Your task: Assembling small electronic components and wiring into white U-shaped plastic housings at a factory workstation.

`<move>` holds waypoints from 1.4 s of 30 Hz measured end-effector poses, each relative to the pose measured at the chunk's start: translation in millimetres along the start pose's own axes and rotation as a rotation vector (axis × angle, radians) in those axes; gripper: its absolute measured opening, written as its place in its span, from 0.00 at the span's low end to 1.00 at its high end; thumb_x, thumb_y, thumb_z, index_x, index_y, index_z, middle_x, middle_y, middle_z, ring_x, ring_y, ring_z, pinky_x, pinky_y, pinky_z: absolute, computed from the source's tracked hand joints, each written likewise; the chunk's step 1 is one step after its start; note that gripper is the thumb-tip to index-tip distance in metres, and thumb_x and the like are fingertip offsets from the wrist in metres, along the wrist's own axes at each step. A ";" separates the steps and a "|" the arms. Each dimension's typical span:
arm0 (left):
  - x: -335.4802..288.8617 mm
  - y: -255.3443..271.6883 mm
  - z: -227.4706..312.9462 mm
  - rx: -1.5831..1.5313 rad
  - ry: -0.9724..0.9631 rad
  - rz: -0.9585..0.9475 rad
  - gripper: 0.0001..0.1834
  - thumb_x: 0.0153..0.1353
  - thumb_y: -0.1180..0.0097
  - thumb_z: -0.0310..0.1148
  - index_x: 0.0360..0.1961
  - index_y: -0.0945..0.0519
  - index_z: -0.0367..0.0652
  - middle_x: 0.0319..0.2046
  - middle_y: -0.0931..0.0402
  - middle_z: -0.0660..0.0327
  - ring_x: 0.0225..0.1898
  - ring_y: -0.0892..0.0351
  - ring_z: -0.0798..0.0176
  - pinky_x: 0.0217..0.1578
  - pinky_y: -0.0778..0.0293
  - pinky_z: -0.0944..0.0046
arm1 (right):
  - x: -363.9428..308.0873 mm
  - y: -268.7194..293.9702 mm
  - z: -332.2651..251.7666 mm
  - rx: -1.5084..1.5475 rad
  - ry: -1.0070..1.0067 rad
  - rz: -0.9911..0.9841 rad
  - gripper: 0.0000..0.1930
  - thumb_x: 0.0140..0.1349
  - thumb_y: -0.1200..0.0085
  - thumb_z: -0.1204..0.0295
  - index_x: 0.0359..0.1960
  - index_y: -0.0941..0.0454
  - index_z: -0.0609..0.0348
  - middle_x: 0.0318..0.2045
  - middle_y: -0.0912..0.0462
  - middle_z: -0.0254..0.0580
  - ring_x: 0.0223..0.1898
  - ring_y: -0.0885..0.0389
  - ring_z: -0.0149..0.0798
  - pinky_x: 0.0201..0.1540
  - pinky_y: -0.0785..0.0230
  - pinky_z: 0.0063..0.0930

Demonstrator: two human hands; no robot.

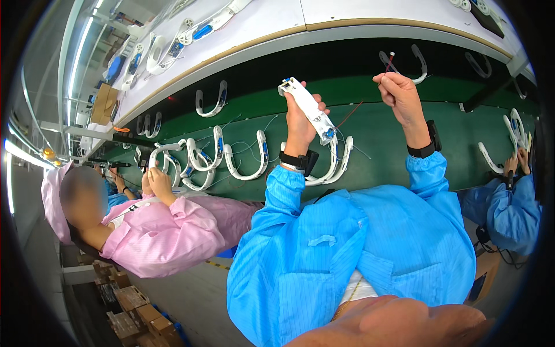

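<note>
My left hand (301, 118) is wrapped round a white plastic housing (309, 107), long and slightly curved, tilted above the green bench. Its inner parts show at both ends, and a thin red wire (350, 114) sticks out near its lower end. To the right, my right hand (399, 95) is closed in a pinch on a short red-and-black cable (389, 62) with a small white plug at its top. Below the housing, white U-shaped pieces (332, 168) lie on the bench near my left wrist.
The green bench (404, 156) bears several white U-shaped pieces (247, 165) with thin loose wires. Above it runs a white shelf (277, 23) holding more parts. A co-worker in pink (173, 231) works at my left; another in blue (511, 211) sits at my right.
</note>
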State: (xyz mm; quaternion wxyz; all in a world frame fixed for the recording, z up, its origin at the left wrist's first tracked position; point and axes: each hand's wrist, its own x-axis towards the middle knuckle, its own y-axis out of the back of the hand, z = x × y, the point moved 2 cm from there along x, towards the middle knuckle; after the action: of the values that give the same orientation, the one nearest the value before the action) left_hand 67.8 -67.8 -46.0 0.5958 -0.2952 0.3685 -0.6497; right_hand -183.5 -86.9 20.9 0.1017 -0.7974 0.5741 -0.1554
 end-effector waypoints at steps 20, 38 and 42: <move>-9.4 -15.4 -3.5 -0.196 -0.029 0.124 0.27 0.69 0.69 0.54 0.53 0.33 0.43 0.38 0.30 0.57 0.39 0.29 0.58 0.44 0.28 0.56 | -44.4 -76.8 55.4 -0.502 -0.190 -0.127 0.13 0.59 0.51 0.70 0.18 0.25 0.62 0.13 0.25 0.32 0.16 0.31 0.21 0.18 0.42 0.19; -7.5 -17.1 -8.4 -0.287 -0.012 0.111 0.26 0.69 0.67 0.54 0.50 0.31 0.43 0.37 0.31 0.58 0.38 0.30 0.60 0.44 0.29 0.58 | -40.0 -73.4 66.3 -0.515 -0.180 -0.171 0.12 0.57 0.51 0.70 0.21 0.23 0.64 0.14 0.24 0.34 0.17 0.29 0.23 0.19 0.40 0.21; -6.9 -16.8 -8.4 -0.288 -0.021 0.123 0.26 0.69 0.67 0.54 0.50 0.31 0.43 0.36 0.31 0.58 0.38 0.30 0.60 0.44 0.29 0.58 | -36.8 -69.1 68.1 -0.579 -0.183 -0.160 0.12 0.57 0.51 0.69 0.20 0.24 0.63 0.13 0.24 0.33 0.16 0.28 0.23 0.18 0.41 0.22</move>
State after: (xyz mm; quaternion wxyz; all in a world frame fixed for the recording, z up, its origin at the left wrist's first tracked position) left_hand 52.4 -59.5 -36.3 0.5897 -0.3611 0.4691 -0.5494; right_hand -108.3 -31.0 -23.8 -0.0911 -0.8466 0.5183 0.0793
